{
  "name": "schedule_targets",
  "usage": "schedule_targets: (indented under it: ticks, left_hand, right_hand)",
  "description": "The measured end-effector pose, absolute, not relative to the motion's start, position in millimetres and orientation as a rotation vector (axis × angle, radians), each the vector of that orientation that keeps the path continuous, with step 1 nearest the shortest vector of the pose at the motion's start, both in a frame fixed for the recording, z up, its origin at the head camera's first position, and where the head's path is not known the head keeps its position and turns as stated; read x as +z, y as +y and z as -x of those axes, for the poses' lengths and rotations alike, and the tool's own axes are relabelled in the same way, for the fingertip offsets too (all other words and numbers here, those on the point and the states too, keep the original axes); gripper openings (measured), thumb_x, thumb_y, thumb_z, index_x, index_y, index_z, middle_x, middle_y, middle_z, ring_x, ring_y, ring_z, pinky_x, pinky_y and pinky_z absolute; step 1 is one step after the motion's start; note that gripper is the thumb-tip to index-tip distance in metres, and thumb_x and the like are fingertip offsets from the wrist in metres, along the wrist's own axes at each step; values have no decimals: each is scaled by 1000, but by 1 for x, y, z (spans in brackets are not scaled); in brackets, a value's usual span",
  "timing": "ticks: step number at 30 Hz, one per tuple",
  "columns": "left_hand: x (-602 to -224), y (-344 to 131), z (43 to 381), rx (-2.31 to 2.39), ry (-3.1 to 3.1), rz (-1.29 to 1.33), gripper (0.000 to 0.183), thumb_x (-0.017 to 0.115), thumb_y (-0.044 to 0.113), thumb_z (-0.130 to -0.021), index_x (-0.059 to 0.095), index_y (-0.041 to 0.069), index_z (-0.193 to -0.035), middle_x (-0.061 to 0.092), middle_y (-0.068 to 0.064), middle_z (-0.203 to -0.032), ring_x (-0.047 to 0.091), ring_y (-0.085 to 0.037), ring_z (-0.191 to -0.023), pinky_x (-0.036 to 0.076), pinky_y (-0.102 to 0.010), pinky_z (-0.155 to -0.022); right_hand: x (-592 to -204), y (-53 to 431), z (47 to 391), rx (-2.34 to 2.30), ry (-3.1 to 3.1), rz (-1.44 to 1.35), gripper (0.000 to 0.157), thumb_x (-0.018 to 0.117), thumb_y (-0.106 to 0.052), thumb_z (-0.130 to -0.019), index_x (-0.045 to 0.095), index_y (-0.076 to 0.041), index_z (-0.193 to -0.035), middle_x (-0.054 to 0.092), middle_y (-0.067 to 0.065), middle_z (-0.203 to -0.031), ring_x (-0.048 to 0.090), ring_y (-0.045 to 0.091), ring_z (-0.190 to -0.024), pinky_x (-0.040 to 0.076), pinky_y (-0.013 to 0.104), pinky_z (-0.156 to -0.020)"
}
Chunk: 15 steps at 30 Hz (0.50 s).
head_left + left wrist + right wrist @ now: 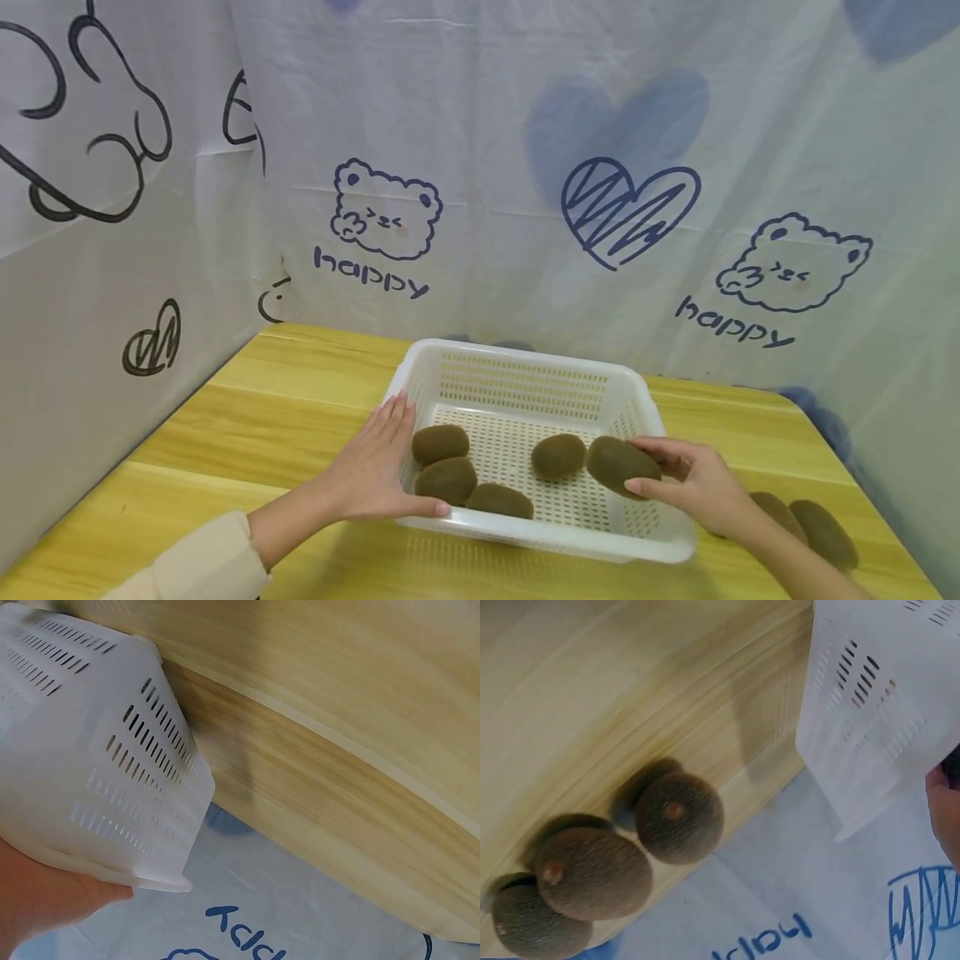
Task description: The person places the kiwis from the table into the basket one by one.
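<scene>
My right hand (pixel 701 483) grips a brown kiwi (pixel 618 467), thumb on its near side and fingers behind, over the right part of a white perforated plastic basket (pixel 525 533). Close to that fruit, another kiwi (pixel 558 457) lies on the basket floor. Three kiwis, including this one (pixel 446 481), lie together at the basket's left end. My left hand (pixel 378 471) rests on the basket's left side with fingers extended along the rim and thumb on the near edge. In the right wrist view, the right hand (pixel 946 817) is mostly cut off by the frame.
To the right of the basket, three kiwis lie on the wooden table (pixel 300 383); one of these kiwis (pixel 680 817) sits slightly apart from the other two in the right wrist view. A white printed cloth (pixel 480 183) hangs behind the table and along its left side.
</scene>
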<state>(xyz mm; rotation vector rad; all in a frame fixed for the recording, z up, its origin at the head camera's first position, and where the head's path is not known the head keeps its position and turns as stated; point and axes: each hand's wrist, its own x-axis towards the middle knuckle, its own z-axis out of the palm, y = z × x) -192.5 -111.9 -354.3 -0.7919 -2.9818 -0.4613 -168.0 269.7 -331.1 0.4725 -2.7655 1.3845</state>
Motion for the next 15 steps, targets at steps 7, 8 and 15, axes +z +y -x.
schedule_targets:
  ticks: [7, 8, 15]
  left_hand:
    - [-354, -112, 191, -460, -2985, 790, 124, 55, 78, -66, 17, -12, -143, 7, -29, -151, 8, -41, -142, 14, -49, -117]
    - [-353, -112, 191, -463, -2984, 791, 124, 55, 79, -66, 17, -12, -143, 7, -29, -151, 9, -41, -142, 14, -49, -117]
    - [-352, -111, 190, -478, -2984, 792, 125, 54, 79, -66, 18, -12, -142, 9, -30, -151, 11, -41, -142, 16, -50, -116]
  right_hand:
    - [-336, 252, 182, 1253, -2893, -709, 49, 73, -24, -79, 60, 6, -116, 65, 21, -112, 63, 6, -93, 54, 18, -75]
    - [-337, 249, 184, 1216, -2921, -734, 49, 73, -26, -79, 61, 5, -116, 65, 20, -112, 63, 10, -94, 54, 18, -75]
    - [-346, 235, 194, 1098, -3028, -936, 43, 75, -25, -77, 65, 3, -108, 68, 12, -102, 62, 10, -87, 53, 21, -72]
